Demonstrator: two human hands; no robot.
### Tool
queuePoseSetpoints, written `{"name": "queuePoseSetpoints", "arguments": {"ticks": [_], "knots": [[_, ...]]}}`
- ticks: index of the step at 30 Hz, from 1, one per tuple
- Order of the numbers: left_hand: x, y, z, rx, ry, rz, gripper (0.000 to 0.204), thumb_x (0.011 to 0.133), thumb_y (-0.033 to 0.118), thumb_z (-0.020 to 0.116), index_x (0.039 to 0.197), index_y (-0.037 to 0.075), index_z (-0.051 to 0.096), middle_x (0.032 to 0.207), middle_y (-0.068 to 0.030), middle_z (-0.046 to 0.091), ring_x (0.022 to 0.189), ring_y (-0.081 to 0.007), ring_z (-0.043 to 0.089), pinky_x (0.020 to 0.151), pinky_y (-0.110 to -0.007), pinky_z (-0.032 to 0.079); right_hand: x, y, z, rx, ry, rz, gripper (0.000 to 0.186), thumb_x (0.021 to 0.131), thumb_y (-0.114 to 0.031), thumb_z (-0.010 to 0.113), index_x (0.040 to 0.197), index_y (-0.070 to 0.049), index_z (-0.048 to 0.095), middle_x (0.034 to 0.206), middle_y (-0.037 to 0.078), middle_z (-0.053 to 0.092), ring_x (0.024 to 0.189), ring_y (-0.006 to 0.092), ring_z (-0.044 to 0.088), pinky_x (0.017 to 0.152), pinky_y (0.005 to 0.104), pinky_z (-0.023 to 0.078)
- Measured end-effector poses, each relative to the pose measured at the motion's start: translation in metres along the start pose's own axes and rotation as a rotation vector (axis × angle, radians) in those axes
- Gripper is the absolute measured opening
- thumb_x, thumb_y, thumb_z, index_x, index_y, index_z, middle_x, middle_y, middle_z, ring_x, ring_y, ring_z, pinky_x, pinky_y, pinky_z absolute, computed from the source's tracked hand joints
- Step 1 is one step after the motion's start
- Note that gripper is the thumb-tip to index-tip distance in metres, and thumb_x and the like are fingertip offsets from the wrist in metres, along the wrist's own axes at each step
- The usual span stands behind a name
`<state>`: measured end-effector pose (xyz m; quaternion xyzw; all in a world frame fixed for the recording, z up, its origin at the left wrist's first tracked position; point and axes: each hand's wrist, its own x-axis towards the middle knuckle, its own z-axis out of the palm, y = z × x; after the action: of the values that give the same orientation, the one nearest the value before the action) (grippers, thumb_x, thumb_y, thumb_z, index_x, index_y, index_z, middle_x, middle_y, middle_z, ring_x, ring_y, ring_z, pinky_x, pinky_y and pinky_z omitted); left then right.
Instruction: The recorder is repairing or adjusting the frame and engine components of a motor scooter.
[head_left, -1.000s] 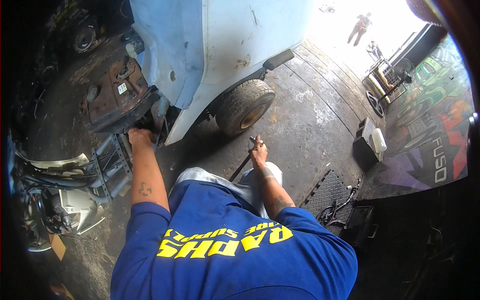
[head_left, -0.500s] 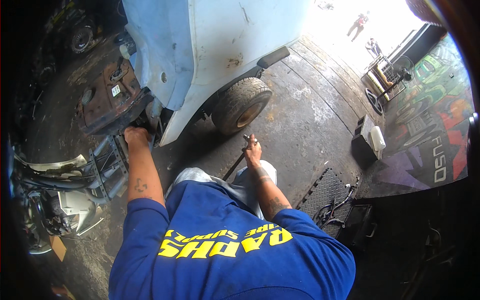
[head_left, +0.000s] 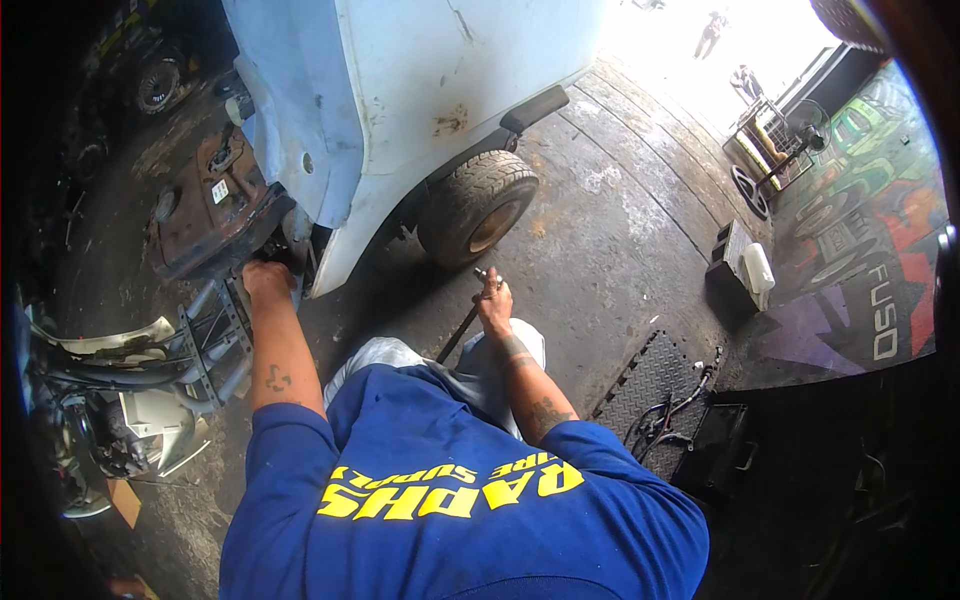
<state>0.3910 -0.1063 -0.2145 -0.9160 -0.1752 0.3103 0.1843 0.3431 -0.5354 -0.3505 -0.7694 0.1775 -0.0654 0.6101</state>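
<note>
My left hand [head_left: 268, 278] reaches in beside the lower edge of a rusty brown metal tank [head_left: 205, 205], at the corner of a light blue vehicle body [head_left: 420, 90]. Its fingers curl away from view, and whatever they grip is hidden. Over my knee, my right hand [head_left: 494, 300] is closed around a small metal-tipped tool [head_left: 484, 273]. A dark hose or rod [head_left: 457, 335] runs from that hand down towards my lap. Beyond it stands the vehicle's worn tyre [head_left: 475, 205] with a rusty wheel.
Metal frame rails [head_left: 205, 345] and pale loose panels [head_left: 150, 425] lie at the left. On the right are a dark mat [head_left: 645, 385], a cable bundle [head_left: 660, 425], a dark box [head_left: 733, 265] with a white bottle [head_left: 757, 268], and a painted wall [head_left: 850, 250]. Two people show in the bright doorway.
The whole view has shifted slightly, so the vehicle and tank sit a little further left. Both hands keep about the same places and grips.
</note>
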Motion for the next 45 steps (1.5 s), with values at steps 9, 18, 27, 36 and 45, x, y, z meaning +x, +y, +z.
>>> {"name": "queuePoseSetpoints", "arguments": {"ticks": [9, 18, 27, 36, 45], "knots": [[-0.047, 0.011, -0.022, 0.063, 0.056, -0.001, 0.05, 0.073, 0.048, 0.071, 0.117, 0.024, 0.068, 0.128, 0.0001, 0.061, 0.122, -0.0173, 0.055, 0.104, -0.031, 0.037, -0.002, -0.003, -0.002, -0.001, 0.015, 0.047, 0.069, 0.094, -0.063, 0.038, 0.094, 0.004, 0.058, 0.074, 0.015, 0.059, 0.066, 0.0248, 0.063, 0.062, 0.0387, 0.049], [-0.02, 0.004, -0.005, -0.004, 0.172, -0.012, 0.04, 0.074, 0.041, 0.069, 0.109, 0.022, 0.072, 0.118, -0.0014, 0.067, 0.116, -0.0186, 0.059, 0.102, -0.031, 0.038, -0.005, -0.008, -0.003, -0.023, 0.041, 0.025, 0.07, 0.094, -0.063, 0.039, 0.094, 0.004, 0.059, 0.071, 0.015, 0.06, 0.066, 0.0255, 0.063, 0.061, 0.0384, 0.049], [-0.052, 0.009, -0.025, 0.08, 0.065, 0.023, 0.05, 0.075, 0.042, 0.067, 0.121, 0.021, 0.066, 0.132, -0.0019, 0.059, 0.126, -0.0189, 0.051, 0.106, -0.031, 0.035, -0.011, -0.014, -0.001, -0.012, 0.057, 0.044, 0.07, 0.094, -0.064, 0.037, 0.088, 0.003, 0.058, 0.069, 0.014, 0.058, 0.064, 0.0246, 0.062, 0.061, 0.039, 0.048], [-0.061, 0.005, -0.032, 0.052, 0.004, -0.001, 0.04, 0.086, 0.043, 0.06, 0.122, 0.026, 0.065, 0.132, 0.0056, 0.058, 0.126, -0.0159, 0.051, 0.105, -0.029, 0.037, -0.007, -0.008, 0.002, -0.026, 0.046, 0.058, 0.069, 0.093, -0.063, 0.041, 0.088, 0.004, 0.057, 0.071, 0.017, 0.061, 0.069, 0.0302, 0.065, 0.064, 0.0406, 0.048], [0.027, -0.007, 0.016, -0.463, -0.108, -0.047, 0.059, 0.079, 0.047, 0.065, 0.13, 0.019, 0.058, 0.144, -0.0046, 0.047, 0.132, -0.0207, 0.044, 0.113, -0.035, 0.027, 0.003, 0.008, 0.002, -0.031, 0.057, 0.078, 0.069, 0.093, -0.063, 0.042, 0.088, 0.004, 0.057, 0.073, 0.018, 0.062, 0.071, 0.0313, 0.065, 0.066, 0.0416, 0.048]]}}
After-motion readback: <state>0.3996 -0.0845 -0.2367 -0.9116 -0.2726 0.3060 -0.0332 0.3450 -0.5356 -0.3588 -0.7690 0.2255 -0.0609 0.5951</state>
